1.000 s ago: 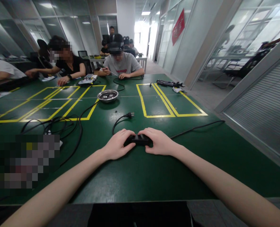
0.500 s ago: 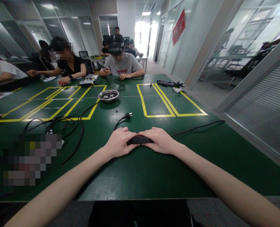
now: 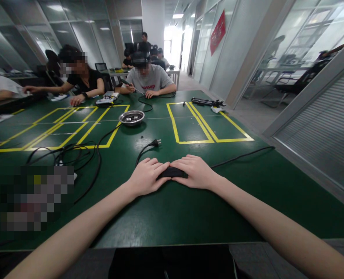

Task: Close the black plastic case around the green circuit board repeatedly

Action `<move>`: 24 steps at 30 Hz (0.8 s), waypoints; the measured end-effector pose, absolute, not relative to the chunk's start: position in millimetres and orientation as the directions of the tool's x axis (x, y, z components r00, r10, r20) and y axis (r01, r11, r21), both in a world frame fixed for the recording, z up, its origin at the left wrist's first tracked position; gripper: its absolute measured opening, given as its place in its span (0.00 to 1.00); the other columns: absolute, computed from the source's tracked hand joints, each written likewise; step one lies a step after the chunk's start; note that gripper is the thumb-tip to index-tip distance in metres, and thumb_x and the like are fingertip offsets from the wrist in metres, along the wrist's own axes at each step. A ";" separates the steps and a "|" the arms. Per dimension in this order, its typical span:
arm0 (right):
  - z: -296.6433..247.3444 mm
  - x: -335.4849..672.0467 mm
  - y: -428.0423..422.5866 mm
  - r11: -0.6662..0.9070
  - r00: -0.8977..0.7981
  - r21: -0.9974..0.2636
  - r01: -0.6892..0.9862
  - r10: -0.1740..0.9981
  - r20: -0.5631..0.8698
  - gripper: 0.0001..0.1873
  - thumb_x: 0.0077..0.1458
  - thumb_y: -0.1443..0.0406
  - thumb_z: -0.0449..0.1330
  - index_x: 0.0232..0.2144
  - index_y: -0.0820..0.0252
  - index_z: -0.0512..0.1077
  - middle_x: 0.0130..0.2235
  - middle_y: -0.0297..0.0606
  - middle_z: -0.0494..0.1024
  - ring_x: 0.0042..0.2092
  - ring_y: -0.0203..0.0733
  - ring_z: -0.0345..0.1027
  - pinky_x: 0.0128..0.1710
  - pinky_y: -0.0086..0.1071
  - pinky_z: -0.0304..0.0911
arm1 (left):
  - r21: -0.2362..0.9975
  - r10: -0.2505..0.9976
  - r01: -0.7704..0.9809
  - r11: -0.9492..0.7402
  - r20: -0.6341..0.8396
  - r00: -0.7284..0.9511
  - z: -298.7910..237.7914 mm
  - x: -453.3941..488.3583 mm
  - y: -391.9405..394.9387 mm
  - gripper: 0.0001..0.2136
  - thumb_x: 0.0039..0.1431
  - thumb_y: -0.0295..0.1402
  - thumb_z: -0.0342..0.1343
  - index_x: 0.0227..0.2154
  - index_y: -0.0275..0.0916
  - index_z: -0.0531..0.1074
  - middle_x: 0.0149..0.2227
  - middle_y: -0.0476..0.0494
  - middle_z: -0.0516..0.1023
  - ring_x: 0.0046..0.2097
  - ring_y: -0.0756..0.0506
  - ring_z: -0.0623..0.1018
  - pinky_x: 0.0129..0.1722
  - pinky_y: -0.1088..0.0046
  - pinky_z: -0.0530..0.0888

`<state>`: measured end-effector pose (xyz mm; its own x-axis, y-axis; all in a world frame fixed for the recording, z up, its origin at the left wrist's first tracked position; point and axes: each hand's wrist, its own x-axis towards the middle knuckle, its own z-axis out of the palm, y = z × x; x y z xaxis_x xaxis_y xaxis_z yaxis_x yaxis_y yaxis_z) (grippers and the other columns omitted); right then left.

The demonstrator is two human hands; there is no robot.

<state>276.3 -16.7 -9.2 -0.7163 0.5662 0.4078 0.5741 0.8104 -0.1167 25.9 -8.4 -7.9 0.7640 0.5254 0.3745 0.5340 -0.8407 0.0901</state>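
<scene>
Both my hands grip a black power adapter (image 3: 172,173), a narrow dark block held level just above or on the green table (image 3: 218,217). My left hand (image 3: 148,175) closes on its left end with thumb and fingers, and my right hand (image 3: 195,171) does the same on its right end. Only the middle of the adapter shows between them. Just beyond my left hand lies a black mains plug (image 3: 156,143), its short cord running down behind that hand. From behind my right hand a black cable (image 3: 241,157) stretches away to the right.
A metal bowl (image 3: 132,118) with small metal parts stands farther back. Coiled black cables (image 3: 75,153) and a blurred-out item (image 3: 33,197) lie on the left. Yellow tape (image 3: 193,142) marks the tabletop. A dark tripod-like object (image 3: 208,102) lies beyond. A co-worker (image 3: 152,79) sits opposite holding a tool.
My view has shifted very slightly. The adapter is tilted a little between my hands, its flat face less visible. Both hands keep their grip.
</scene>
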 end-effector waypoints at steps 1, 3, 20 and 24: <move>-10.5 277.3 -16.2 0.811 -0.709 -0.132 0.569 0.566 0.421 0.16 0.67 0.58 0.61 0.52 0.61 0.76 0.47 0.47 0.85 0.44 0.50 0.80 0.43 0.40 0.69 | 0.109 0.534 0.537 -0.836 0.381 0.755 -8.2 25.9 -8.6 0.21 0.72 0.44 0.52 0.58 0.36 0.74 0.47 0.34 0.84 0.45 0.38 0.80 0.45 0.59 0.74; -13.8 280.1 -15.5 0.822 -0.694 -0.144 0.551 0.547 0.468 0.16 0.68 0.61 0.59 0.55 0.60 0.75 0.50 0.47 0.84 0.46 0.49 0.80 0.44 0.40 0.71 | 0.170 0.567 0.550 -0.818 0.401 0.720 -8.6 26.7 -9.7 0.23 0.70 0.47 0.54 0.58 0.36 0.74 0.47 0.33 0.83 0.46 0.37 0.80 0.46 0.58 0.75; -15.0 278.1 -13.5 0.741 -0.619 -0.413 0.530 0.671 0.409 0.19 0.64 0.60 0.64 0.55 0.57 0.76 0.47 0.43 0.84 0.46 0.47 0.79 0.47 0.38 0.74 | 0.535 0.763 0.551 -0.641 0.360 0.537 -11.3 31.3 -8.0 0.13 0.60 0.39 0.68 0.45 0.40 0.80 0.40 0.43 0.84 0.42 0.41 0.80 0.45 0.63 0.75; -18.1 276.3 -16.0 0.724 -0.548 -0.429 0.540 0.690 0.473 0.14 0.66 0.61 0.62 0.51 0.56 0.80 0.46 0.44 0.85 0.46 0.48 0.80 0.49 0.40 0.74 | 0.442 0.729 0.580 -0.685 0.417 0.543 -12.2 30.1 -7.9 0.15 0.60 0.42 0.67 0.46 0.40 0.79 0.41 0.42 0.82 0.43 0.41 0.79 0.45 0.63 0.75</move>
